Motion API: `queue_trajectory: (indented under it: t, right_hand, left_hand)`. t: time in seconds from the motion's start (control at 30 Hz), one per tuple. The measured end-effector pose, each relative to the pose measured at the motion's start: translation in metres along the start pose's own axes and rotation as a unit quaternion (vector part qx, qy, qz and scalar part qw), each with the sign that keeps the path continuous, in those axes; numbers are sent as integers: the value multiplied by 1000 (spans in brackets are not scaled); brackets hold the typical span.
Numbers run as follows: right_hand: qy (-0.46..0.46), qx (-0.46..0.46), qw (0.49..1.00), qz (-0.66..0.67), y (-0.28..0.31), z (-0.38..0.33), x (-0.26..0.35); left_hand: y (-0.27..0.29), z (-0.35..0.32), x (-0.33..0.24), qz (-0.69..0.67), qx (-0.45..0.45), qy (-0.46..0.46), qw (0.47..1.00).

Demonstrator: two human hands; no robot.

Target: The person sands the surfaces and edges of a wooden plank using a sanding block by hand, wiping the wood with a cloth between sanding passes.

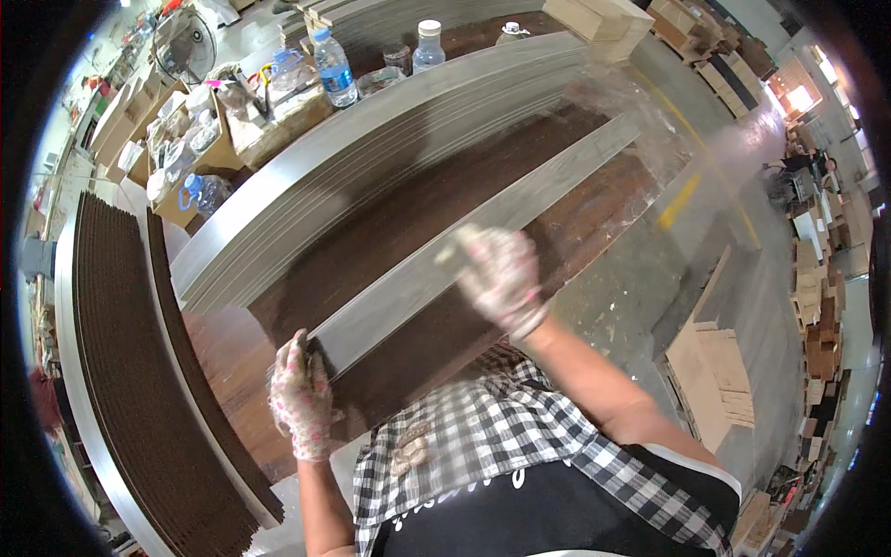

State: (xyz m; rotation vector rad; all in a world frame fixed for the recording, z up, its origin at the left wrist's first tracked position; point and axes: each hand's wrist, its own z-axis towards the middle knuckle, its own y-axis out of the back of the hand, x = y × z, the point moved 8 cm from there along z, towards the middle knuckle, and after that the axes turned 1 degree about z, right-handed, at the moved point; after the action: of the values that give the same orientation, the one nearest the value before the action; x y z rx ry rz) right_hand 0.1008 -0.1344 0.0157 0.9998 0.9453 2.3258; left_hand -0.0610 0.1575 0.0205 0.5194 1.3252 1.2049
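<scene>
Below, both gloved hands grip a grey plank (pixel 483 232) on the dark wooden worktable (pixel 408 213).

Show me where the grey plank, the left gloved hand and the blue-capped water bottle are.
grey plank (pixel 520 200), head view, middle of its flat top face.
left gloved hand (pixel 299 401), head view, back of the glove.
blue-capped water bottle (pixel 334 70), head view, its labelled body.

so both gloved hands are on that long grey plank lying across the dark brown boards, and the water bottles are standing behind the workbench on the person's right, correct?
Not quite: in the head view the clear plastic water bottles stand toward the person's left, not right. Both the gloved left hand and gloved right hand do rest on the long grey plank across the dark brown boards.
</scene>
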Motion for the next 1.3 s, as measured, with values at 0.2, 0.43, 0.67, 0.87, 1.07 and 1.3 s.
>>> queue_trajectory:
  t: [0.2,0.43,0.67,0.87,1.07,1.3]
  right_hand:
    - [-26,-121,987,-99,101,18,-129]
    - [-9,-32,989,142,94,36,-149]
    - [-175,-181,900,-356,258,32,-445]
    - [-68,-139,934,321,122,73,-243]
    - [-4,-18,995,95,56,64,-142]
    - [-105,-32,975,195,42,56,-171]
  left_hand:
    - [0,-1,2,-5,-61,44,997]
    - [-11,-18,32,-46,-71,89,992]
    - [2,-18,88,-57,-160,148,974]
    - [13,28,-96,-25,-232,76,969]
    - [-17,25,-121,212,-165,72,960]
    - [74,-147,142,-90,-356,377,850]
